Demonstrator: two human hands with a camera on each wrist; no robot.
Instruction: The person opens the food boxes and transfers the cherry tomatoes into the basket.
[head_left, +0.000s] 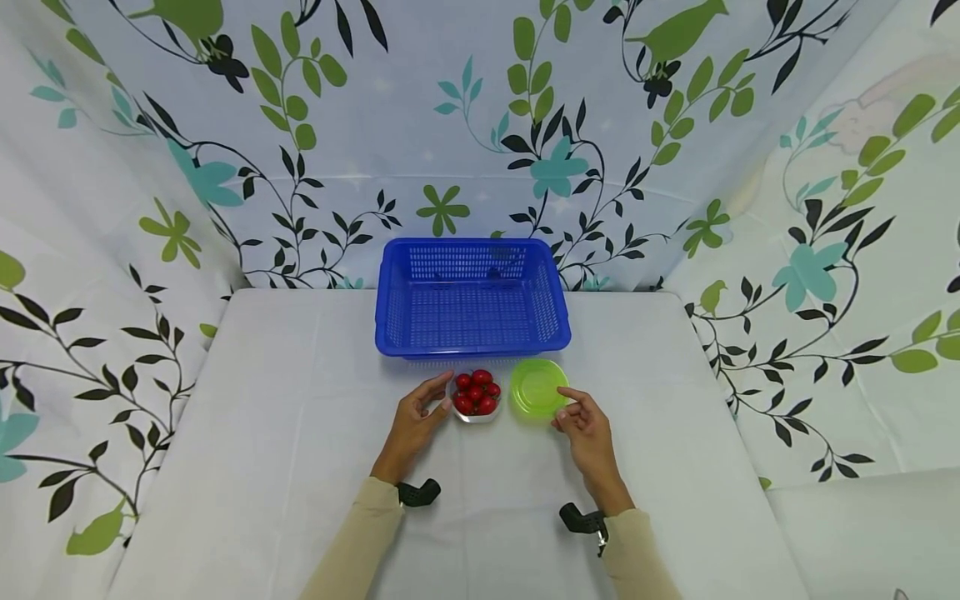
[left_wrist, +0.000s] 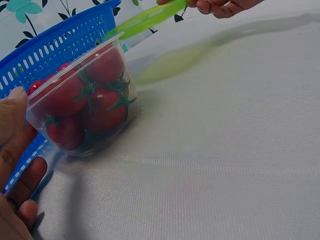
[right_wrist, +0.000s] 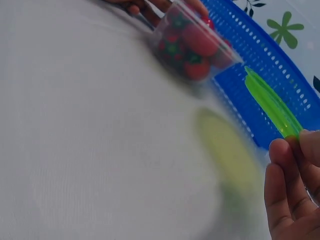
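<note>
A clear plastic container of small red tomatoes with green stems is in front of the basket. My left hand holds it at its left side, with the thumb at the rim. To its right is a round, translucent green lid, off the container. My right hand pinches the lid's right edge between thumb and fingers. In the right wrist view, the lid is raised over the table, its shadow falling below, and its far edge comes close to the container's rim.
A blue perforated plastic basket stands behind the container at the table's back edge. White cloth covers the table. A leaf-patterned curtain hangs behind and along both sides.
</note>
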